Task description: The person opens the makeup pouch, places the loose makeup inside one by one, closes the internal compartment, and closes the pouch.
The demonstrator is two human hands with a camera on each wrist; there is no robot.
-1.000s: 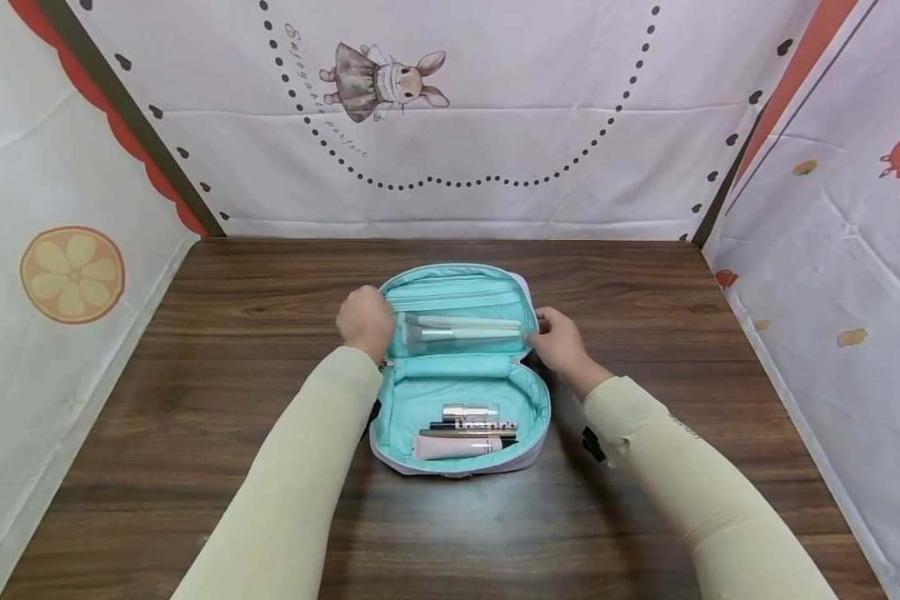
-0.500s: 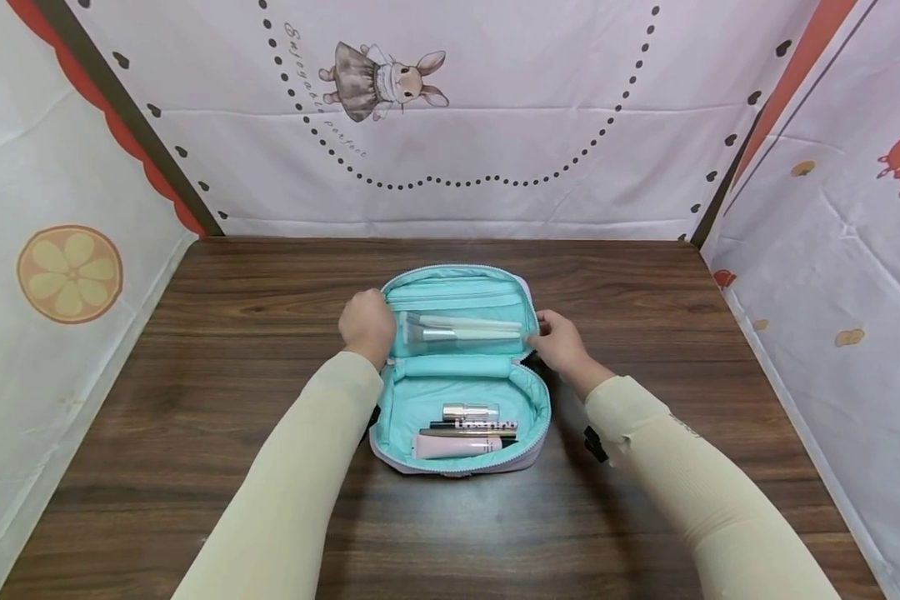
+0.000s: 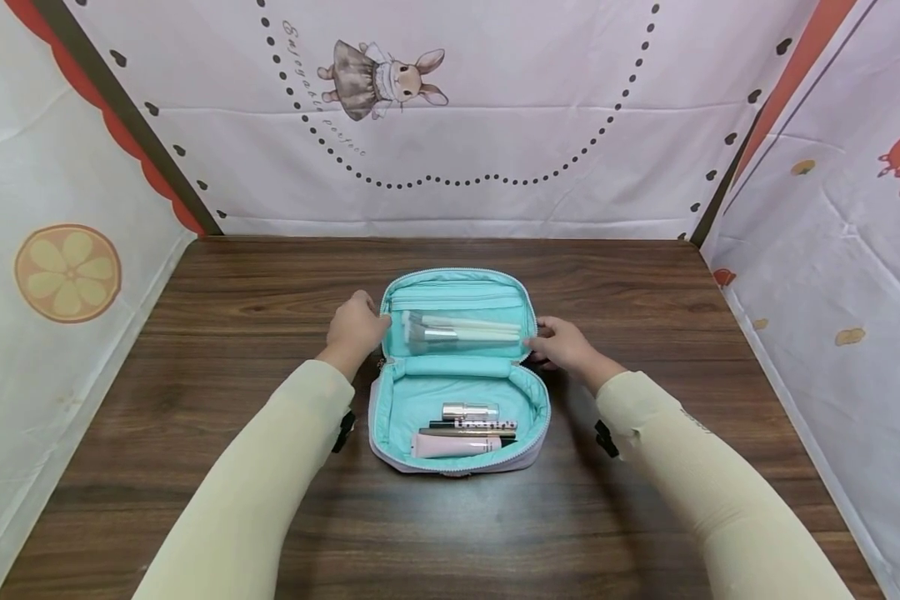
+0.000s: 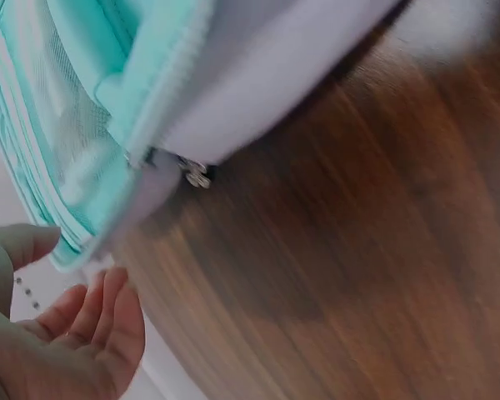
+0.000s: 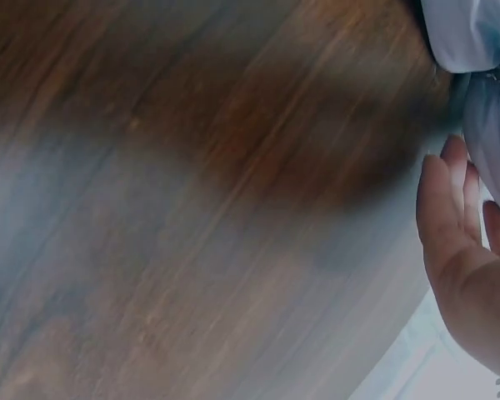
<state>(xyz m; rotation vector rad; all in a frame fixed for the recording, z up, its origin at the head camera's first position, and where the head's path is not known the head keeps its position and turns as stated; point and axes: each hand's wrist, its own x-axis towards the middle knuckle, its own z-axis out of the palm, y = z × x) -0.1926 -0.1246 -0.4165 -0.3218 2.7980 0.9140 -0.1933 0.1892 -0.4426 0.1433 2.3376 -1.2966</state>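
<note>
A cosmetic bag [image 3: 382,417] with a turquoise lining lies unfolded on the table, its lid half [image 3: 457,292] toward the back. Two makeup brushes [image 3: 468,333] sit behind the lid's clear mesh pocket. My left hand [image 3: 355,329] is at the lid's left edge; the left wrist view shows its thumb apart from loosely bent fingers [image 4: 117,325]. At the lid's right edge is my right hand [image 3: 566,343], thumb by the rim and fairly straight fingers [image 5: 442,204] along the outer wall. The front half holds a pink tube [image 3: 453,446], thin pencil-like sticks [image 3: 468,432] and a lipstick-like tube [image 3: 470,411].
The dark wood table [image 3: 270,275] extends around the bag. White printed cloth [image 3: 525,142] stands behind and on both sides. Zipper pulls [image 4: 196,172] hang at the bag's left hinge side.
My left hand has gone from a closed fist over the lid's left edge to loosened fingers, slightly left of it. The lid has dropped a little, and my right hand has shifted slightly nearer.
</note>
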